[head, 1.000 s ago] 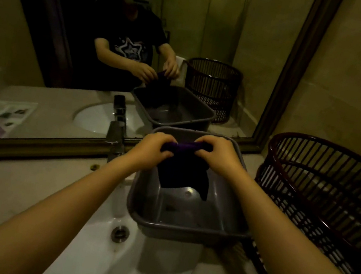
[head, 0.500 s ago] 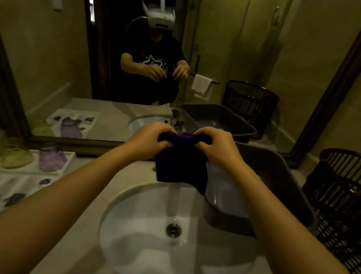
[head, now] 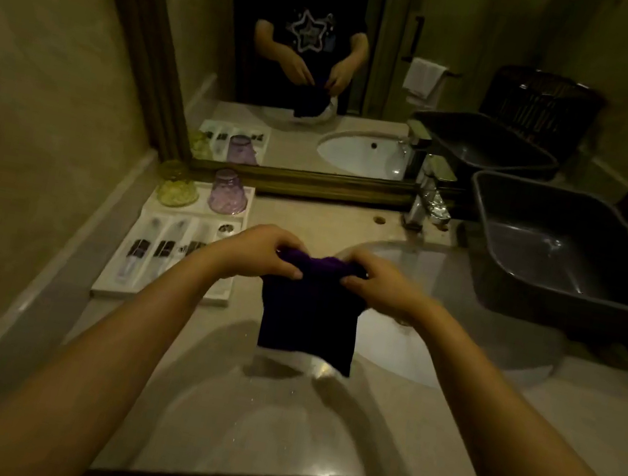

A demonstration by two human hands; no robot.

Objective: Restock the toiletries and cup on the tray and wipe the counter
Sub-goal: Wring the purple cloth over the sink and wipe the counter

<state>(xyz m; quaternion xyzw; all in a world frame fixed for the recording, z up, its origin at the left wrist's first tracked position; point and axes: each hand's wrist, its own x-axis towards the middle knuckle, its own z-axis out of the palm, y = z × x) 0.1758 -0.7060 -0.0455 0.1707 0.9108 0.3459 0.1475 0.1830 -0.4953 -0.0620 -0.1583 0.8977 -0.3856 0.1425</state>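
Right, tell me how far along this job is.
Done, it seems: tray holds two upturned cups and packets of toiletries. In hand: left hand and right hand hold the cloth above the counter. Left: wiping it.

Counter point(head: 274, 407) bears tray point(head: 167, 298), basin point(head: 570, 299).

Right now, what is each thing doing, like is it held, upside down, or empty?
Cloth: hanging, held at its top edge by both hands.
Left hand: shut on cloth.
Right hand: shut on cloth.
Purple cup: upside down on tray.
Yellow cup: upside down on tray.
Tray: holds packets.
Basin: no objects inside.
Faucet: no water running.
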